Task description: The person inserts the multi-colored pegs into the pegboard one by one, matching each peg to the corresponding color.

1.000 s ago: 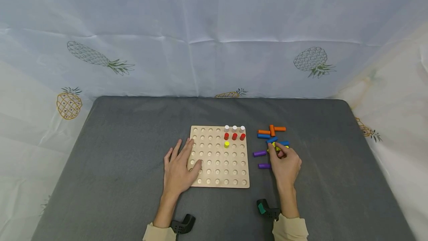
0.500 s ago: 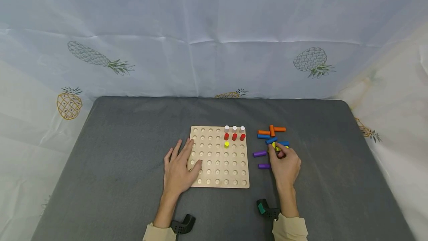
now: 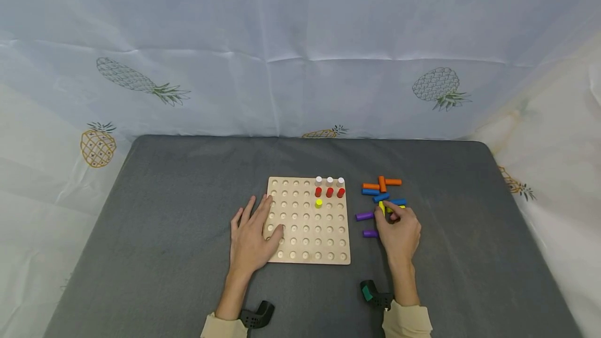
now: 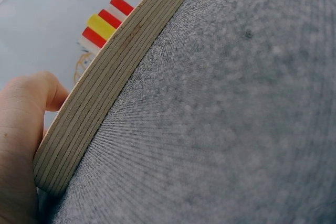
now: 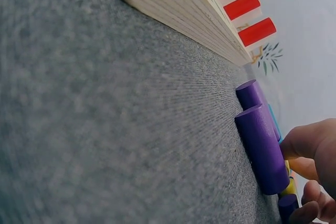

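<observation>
The right hand point(image 3: 398, 231) pinches a yellow peg point(image 3: 382, 207) between thumb and forefinger, just beside the board. The left hand point(image 3: 253, 239) lies with fingers spread over the left edge of the pegboard point(image 3: 312, 222). Near the right hand lie purple pegs point(image 3: 364, 216), blue pegs point(image 3: 381, 197) and, farther off, orange pegs point(image 3: 382, 183). Toward the board's far right corner stand three white pegs point(image 3: 330, 181), three red pegs point(image 3: 329, 192) and one yellow point(image 3: 319, 203), all on a grey tabletop point(image 3: 188, 197).
</observation>
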Motion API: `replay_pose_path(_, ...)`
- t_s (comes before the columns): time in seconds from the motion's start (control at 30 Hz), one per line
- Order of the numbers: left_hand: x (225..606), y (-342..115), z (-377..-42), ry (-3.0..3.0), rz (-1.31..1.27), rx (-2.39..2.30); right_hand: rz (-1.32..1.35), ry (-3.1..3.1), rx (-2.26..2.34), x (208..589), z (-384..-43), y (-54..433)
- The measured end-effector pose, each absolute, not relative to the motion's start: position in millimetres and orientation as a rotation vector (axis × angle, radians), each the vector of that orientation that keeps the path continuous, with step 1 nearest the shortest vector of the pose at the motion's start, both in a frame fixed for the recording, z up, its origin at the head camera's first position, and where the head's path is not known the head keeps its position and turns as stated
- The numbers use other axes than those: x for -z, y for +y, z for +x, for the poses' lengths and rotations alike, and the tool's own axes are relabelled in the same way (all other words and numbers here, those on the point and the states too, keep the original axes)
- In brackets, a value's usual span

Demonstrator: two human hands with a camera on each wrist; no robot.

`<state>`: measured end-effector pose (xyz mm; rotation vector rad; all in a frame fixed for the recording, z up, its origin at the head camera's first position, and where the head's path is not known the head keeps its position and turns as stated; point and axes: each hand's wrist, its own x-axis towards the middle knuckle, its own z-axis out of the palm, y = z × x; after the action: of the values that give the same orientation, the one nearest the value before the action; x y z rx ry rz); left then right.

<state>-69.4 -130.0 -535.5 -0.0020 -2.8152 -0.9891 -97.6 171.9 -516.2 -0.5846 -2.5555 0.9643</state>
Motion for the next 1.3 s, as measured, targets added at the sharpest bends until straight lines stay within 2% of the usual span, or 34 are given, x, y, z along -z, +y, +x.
replay_pose_path(1.3,536.1,-130.2,-69.5,-2.810,-0.007,0.984,-0.580,-2.732,-0.912,511.1,-98.3,173.1)
